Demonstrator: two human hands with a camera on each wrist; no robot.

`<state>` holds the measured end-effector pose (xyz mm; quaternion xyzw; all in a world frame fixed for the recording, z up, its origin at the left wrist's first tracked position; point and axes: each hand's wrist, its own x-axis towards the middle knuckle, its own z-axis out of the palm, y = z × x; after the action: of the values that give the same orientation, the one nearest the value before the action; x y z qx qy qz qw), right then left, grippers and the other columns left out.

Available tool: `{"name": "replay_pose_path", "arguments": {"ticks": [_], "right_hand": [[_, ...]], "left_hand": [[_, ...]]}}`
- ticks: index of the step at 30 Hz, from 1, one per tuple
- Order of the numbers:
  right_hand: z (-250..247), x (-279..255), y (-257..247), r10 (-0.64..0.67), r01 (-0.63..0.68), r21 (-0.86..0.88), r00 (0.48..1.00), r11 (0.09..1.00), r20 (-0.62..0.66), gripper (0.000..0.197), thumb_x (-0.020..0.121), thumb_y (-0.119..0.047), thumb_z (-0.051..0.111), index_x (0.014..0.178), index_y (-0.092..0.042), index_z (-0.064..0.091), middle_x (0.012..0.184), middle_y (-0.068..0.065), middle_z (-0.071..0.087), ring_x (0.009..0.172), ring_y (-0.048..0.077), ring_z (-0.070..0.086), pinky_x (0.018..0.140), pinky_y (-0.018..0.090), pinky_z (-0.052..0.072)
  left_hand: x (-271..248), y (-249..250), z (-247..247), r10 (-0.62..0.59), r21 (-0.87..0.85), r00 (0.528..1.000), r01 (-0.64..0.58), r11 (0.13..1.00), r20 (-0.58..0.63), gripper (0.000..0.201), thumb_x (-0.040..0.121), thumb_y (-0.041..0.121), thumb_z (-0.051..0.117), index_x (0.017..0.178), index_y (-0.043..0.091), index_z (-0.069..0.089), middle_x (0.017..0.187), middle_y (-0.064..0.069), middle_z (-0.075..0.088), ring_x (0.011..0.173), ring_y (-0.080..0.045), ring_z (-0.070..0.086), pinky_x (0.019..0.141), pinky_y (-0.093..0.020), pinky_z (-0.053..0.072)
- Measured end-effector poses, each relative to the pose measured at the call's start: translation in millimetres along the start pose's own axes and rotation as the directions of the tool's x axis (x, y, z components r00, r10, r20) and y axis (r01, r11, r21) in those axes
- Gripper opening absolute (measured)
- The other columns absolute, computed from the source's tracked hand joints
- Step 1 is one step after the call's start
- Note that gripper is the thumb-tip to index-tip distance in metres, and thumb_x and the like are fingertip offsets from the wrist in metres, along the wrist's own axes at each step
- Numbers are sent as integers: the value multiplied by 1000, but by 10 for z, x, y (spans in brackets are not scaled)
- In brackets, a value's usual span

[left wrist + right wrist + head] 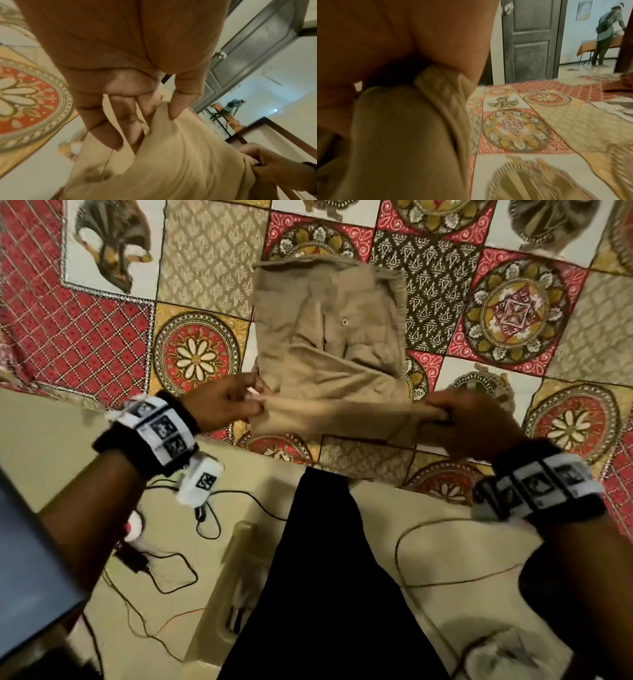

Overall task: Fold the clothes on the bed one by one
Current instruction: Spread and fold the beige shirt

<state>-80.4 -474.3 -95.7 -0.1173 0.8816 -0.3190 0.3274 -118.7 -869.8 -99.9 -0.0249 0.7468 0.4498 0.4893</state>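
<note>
A tan pair of trousers (pixel 325 337) lies on the patterned bedspread (pixel 102 337), waistband and button toward the far side. Its near end is rolled into a fold lifted between both hands. My left hand (pixel 236 402) pinches the fold's left end, thumb on top of the cloth (pixel 180 155) and fingers underneath. My right hand (pixel 459 419) grips the right end, with fingers curled over the fabric (pixel 406 128). In the left wrist view the right hand (pixel 271 166) shows holding the far end.
The bed's near edge runs just below my hands. Cables (pixel 171 570) and a charger lie on the cream floor (pixel 51 440) beside my dark-clothed legs. A dark door (pixel 529 40) stands beyond the bed; another person (pixel 606 31) bends over a table in the room behind.
</note>
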Motion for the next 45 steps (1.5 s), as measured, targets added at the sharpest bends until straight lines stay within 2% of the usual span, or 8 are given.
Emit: {"name": "replay_pose_path", "arguments": {"ticks": [4,11,13,15,19,24,33,45], "right_hand": [[-609,767,-155,86,-86,15,996,996,-6,24,81,-44,62,94,-26,71,82,-7,68,74,21,66,70,33,52],[-840,1983,35,149,-201,-194,956,960,-251,29,89,-26,63,112,-9,67,108,23,68,100,39,65,83,45,51],[-762,2080,37,102,-224,-329,931,917,-350,39,88,-32,52,116,-8,63,117,27,64,112,43,59,93,49,46],[-651,2061,-21,74,-293,-399,874,869,-480,51,90,-32,43,134,-8,54,136,25,54,131,41,46,109,49,34],[-122,1872,-342,14,-240,-309,809,920,-587,65,95,-27,48,155,-7,31,161,18,30,151,36,25,124,51,18],[771,2019,-435,-103,-32,-289,892,957,-440,57,89,-20,46,144,-3,51,154,19,44,147,37,36,122,43,15],[1100,2275,-95,-131,-55,-353,866,934,-482,59,101,-30,39,154,-6,37,163,14,31,152,32,24,126,45,10],[609,2019,196,19,-258,-413,866,874,-499,88,99,-70,27,160,-7,20,168,11,18,156,24,14,126,50,9]], "left_hand": [[455,173,-426,33,-86,972,-54,995,-232,22,103,0,45,91,19,51,62,11,70,60,-1,66,62,-18,56],[1440,358,-902,-7,-118,791,-82,990,-612,26,97,3,49,90,28,53,47,11,58,44,1,52,48,-25,45],[1528,370,-912,44,21,718,-41,999,-694,24,92,6,48,102,27,56,65,10,63,57,4,57,58,-27,49],[1524,418,-833,206,298,628,43,954,-750,37,86,18,49,123,19,55,109,-3,65,101,-7,63,86,-24,47],[1375,514,-181,546,679,539,65,732,-641,54,95,27,47,146,10,42,157,-14,35,144,-35,32,119,-40,26],[1631,173,498,308,678,789,180,712,-532,63,99,32,30,157,12,20,166,-10,9,153,-30,7,123,-46,12],[1943,-186,514,347,690,730,231,686,-589,65,102,44,28,159,15,13,167,-8,10,154,-27,6,124,-45,8],[1648,-207,40,323,707,808,155,690,-492,94,94,74,29,159,13,-1,167,-5,-6,154,-19,-8,124,-46,6]]}}
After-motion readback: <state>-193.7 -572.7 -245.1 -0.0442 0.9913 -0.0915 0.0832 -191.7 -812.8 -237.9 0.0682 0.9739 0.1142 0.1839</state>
